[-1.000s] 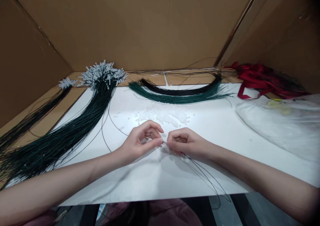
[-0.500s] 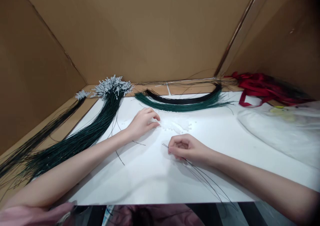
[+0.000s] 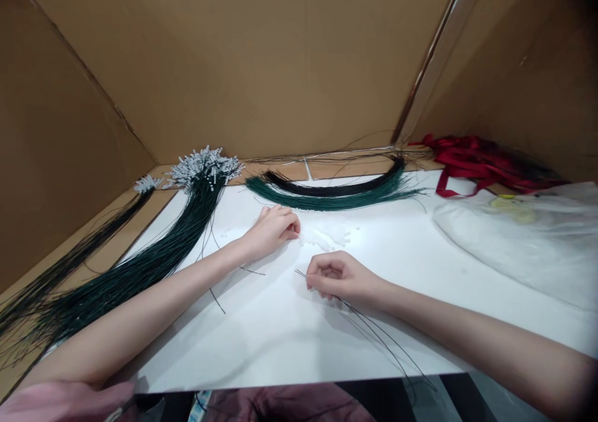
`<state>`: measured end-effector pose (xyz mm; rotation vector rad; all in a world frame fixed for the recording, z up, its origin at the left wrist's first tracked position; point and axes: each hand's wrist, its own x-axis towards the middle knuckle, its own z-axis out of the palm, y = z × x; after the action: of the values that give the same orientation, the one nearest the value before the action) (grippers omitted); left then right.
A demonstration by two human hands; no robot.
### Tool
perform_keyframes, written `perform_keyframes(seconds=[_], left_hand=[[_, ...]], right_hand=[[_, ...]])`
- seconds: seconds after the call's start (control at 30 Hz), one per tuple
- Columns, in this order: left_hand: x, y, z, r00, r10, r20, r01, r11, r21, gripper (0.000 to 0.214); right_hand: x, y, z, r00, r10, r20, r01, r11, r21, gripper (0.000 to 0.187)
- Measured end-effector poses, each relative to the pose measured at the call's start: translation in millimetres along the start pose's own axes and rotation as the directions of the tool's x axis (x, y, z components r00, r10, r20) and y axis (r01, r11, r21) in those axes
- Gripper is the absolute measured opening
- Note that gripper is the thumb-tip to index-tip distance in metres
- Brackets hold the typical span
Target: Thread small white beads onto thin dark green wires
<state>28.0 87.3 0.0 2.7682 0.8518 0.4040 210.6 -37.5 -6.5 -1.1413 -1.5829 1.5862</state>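
Observation:
My right hand (image 3: 343, 276) is closed in a pinch on a few thin dark wires (image 3: 374, 328). Their short ends poke out past the fingertips, and the long ends trail toward the front edge of the white board (image 3: 261, 347). My left hand (image 3: 273, 228) is at the left edge of a scatter of small white beads (image 3: 327, 232), thumb and fingers drawn together. Whatever lies between those fingertips is too small to make out. Under and beside the left forearm are some loose dark wires (image 3: 217, 300).
At left lie a big bundle of green wires (image 3: 182, 235) tipped with white beads and a thinner one (image 3: 116, 223). Behind the hands curve black wires (image 3: 327, 188) and green wires (image 3: 336, 203). Red ribbon (image 3: 486, 160) and a clear plastic bag (image 3: 523, 241) are at right. Cardboard walls (image 3: 261, 67) enclose the board.
My left thumb and fingers have come together at the beads, where they were parted before. My right hand keeps its pinch on the wires. The whole view has shifted slightly.

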Motion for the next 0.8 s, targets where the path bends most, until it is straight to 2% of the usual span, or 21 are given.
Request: perform_keyframes(seconds=[0.3,0.57,0.67,0.8], left_hand=[[6.0,-2.4,5.7,0.998,0.068,0.018,-0.070,0.991,0.113,0.013],[7.3,1.8,6.5,0.992,0.120,-0.033,-0.112,0.976,0.188,0.014],[4.8,2.9,2.6,0.987,0.107,-0.120,-0.094,0.989,0.112,0.016],[-3.6,7.5,-4.0,0.983,0.025,-0.182,-0.069,0.968,-0.240,0.016]], right_hand=[[0.6,0.6,-0.1,1.000,0.015,-0.012,-0.014,1.000,0.019,0.016],[0.5,0.1,1.3,1.000,0.002,-0.015,-0.001,1.000,0.024,0.015],[0.8,-1.1,1.6,1.000,-0.001,-0.022,0.002,0.999,0.035,0.015],[1.9,-0.2,0.6,0.999,-0.013,-0.036,0.015,0.998,0.058,0.014]])
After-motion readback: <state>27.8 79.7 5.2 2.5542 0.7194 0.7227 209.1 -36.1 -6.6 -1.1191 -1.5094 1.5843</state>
